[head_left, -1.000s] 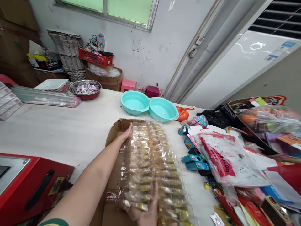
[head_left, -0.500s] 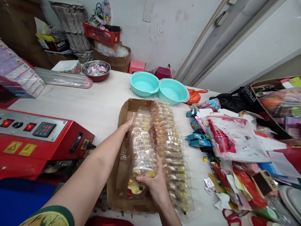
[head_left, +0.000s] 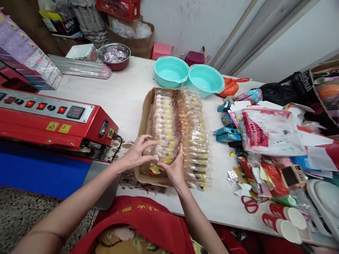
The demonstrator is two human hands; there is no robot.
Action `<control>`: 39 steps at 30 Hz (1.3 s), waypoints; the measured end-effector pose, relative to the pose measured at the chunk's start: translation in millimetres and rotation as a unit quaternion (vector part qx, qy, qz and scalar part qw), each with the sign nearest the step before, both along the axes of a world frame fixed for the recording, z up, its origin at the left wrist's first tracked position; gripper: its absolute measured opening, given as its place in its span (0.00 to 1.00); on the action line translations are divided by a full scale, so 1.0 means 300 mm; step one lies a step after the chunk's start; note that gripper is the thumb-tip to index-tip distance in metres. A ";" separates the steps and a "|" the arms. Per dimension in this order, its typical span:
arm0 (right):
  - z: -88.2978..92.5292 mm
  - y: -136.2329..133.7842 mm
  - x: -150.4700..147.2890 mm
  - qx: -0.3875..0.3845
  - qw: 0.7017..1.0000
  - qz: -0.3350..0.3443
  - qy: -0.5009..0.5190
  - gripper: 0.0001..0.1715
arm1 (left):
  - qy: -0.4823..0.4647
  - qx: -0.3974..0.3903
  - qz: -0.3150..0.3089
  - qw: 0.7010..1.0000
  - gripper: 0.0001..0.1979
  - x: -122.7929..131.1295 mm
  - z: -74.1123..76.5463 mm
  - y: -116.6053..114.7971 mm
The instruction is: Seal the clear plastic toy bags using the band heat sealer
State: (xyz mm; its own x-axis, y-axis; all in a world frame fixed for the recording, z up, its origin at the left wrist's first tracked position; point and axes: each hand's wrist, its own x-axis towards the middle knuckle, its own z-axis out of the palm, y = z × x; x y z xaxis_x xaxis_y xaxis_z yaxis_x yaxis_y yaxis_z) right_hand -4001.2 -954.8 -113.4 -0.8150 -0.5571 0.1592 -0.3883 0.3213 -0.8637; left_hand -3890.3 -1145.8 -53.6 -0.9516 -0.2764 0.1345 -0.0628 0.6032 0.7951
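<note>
A shallow cardboard box (head_left: 145, 116) holds a row of clear plastic packets (head_left: 164, 121) standing closely one behind another, with pale round and yellow pieces inside. A second row of similar packets (head_left: 194, 137) runs along the box's right side. At the near left of the first row, my left hand (head_left: 137, 153) has its fingers stretched and apart, with the tips touching the packets. My right hand (head_left: 174, 169) holds the near right corner of that row, its thumb across the front packet and its fingers along the side. The fingertips are partly hidden.
On the left stands a red sealing machine (head_left: 90, 120) with a blue belt (head_left: 50, 169). Two turquoise basins (head_left: 171, 72) and a metal bowl (head_left: 113, 58) of small sachets are at the back. Bags, red scissors (head_left: 249, 204) and paper cups (head_left: 280, 222) clutter the right.
My left hand has come back from the row's far left side to its near end. My right hand stays at the near corner. The view has shifted, showing more of the sealing machine.
</note>
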 end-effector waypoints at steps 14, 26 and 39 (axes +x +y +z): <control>0.445 -0.015 -0.050 -0.046 0.982 0.177 0.048 0.10 | 0.135 0.315 0.052 0.938 0.13 0.052 0.170 0.034; 0.395 -0.224 0.056 -0.146 0.941 0.045 -0.301 0.20 | -0.055 0.454 0.224 0.860 0.24 0.505 0.037 0.019; 0.254 -0.370 0.218 0.084 0.818 0.280 -0.495 0.25 | 0.070 0.531 0.416 0.735 0.29 0.879 -0.025 0.050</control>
State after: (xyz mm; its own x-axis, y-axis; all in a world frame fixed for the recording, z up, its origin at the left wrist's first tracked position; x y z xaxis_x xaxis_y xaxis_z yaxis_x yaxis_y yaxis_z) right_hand -3935.9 -1065.9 -37.3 -0.1076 -0.8332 -0.5424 0.3476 0.4796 -0.8057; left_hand -3626.5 -1130.9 -61.1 -0.3913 -0.7746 -0.4969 0.0693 -0.5633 0.8234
